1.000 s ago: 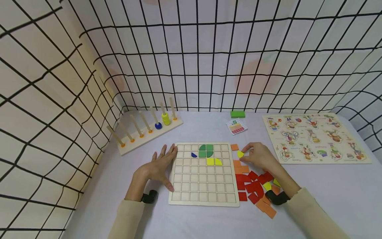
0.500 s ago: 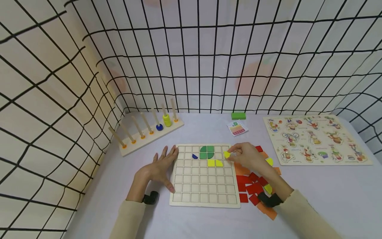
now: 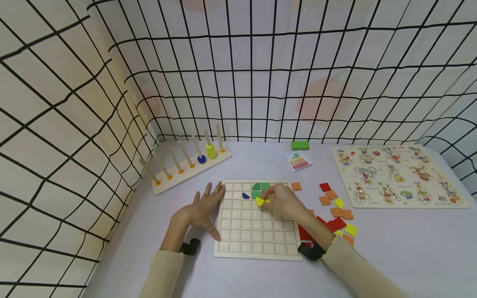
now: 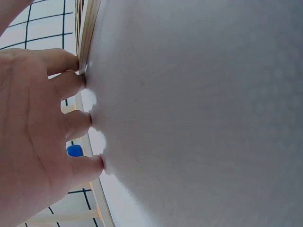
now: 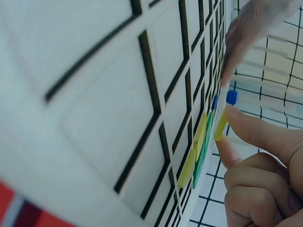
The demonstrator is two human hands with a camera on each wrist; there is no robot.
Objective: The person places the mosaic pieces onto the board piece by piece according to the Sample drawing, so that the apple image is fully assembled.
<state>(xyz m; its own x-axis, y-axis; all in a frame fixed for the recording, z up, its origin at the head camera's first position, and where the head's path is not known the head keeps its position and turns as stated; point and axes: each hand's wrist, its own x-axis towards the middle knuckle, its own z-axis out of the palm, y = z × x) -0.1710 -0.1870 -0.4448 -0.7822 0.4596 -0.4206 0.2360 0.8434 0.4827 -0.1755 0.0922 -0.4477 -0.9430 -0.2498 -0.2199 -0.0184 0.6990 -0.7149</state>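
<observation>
My right hand (image 3: 286,202) pinches a yellow tile (image 3: 259,201) with a curved edge between thumb and forefinger, over the upper middle of the white grid board (image 3: 257,236). In the right wrist view the yellow tile (image 5: 221,126) stands on edge, close to the board's surface. Green tiles (image 3: 256,187) forming a leaf shape lie just beyond it, partly behind the hand. A small blue piece (image 3: 245,195) lies to their left. Other yellow tiles (image 5: 201,135) on the board are mostly hidden by the hand from above. My left hand (image 3: 201,212) touches the board's left edge, fingers spread.
Loose orange, red and yellow tiles (image 3: 338,223) lie right of the board. Behind are a peg stand (image 3: 193,169) with blue and yellow beads, a pattern card (image 3: 298,160) and a green block (image 3: 300,145). A picture puzzle board (image 3: 398,176) lies far right; black netting surrounds the table.
My right hand has carried the yellow tile leftward from beside the board's right edge to near the green tiles. The left hand has stayed at the board's left edge.
</observation>
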